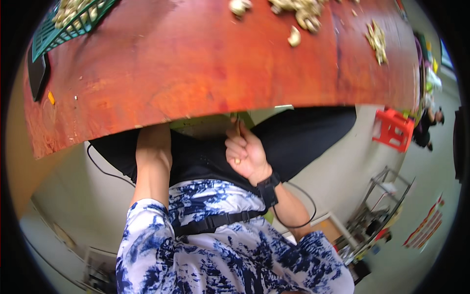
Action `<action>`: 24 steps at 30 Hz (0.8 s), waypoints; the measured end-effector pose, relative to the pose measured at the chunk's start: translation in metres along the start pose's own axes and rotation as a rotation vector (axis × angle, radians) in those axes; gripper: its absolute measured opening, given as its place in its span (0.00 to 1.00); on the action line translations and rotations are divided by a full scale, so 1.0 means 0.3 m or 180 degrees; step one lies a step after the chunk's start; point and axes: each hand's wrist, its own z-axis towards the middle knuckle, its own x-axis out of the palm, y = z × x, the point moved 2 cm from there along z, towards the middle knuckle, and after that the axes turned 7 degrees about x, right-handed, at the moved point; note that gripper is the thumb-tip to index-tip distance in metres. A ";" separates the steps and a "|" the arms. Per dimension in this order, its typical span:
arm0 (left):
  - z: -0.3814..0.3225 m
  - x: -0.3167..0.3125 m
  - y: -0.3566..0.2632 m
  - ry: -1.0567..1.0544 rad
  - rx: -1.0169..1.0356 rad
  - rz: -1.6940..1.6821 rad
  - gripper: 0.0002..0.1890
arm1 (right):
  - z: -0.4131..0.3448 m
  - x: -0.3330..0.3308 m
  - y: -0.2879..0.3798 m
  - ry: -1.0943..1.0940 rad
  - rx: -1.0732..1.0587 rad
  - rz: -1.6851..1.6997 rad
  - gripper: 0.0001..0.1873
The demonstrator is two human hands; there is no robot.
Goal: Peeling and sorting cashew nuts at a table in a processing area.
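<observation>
My right hand (245, 152) is in front of my lap, just below the table edge, its fingers closed around a slim tool (238, 128) with a pale handle end; its kind is unclear. My left forearm reaches under the tabletop, which hides my left hand. A yellow-green rim (198, 120), perhaps of a container, shows between my knees. On the reddish wooden table (183, 73) lie pale, knobbly ginger-like roots (303, 14), a small curved piece (294, 36) and a finger-shaped cluster (377, 42).
A green plastic basket (69, 35) of pale pieces stands at the table's upper left, above a flat black object (38, 77). An orange scrap (51, 98) lies nearby. At right are a red plastic stool (393, 129), a metal rack (382, 198) and another person (426, 126) farther off.
</observation>
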 end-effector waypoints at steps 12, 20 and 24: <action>-0.172 0.170 -0.093 0.0723 0.0271 -0.0451 0.13 | -0.055 0.018 -0.017 -0.1327 -0.0374 0.0457 0.17; -0.145 0.192 -0.068 0.0761 0.0271 -0.0690 0.14 | -0.017 0.130 -0.028 -0.2376 -0.1221 0.0040 0.24; -0.110 0.183 -0.072 0.0777 0.0411 -0.0763 0.14 | -0.010 0.099 0.004 -0.1236 -0.0719 -0.0022 0.15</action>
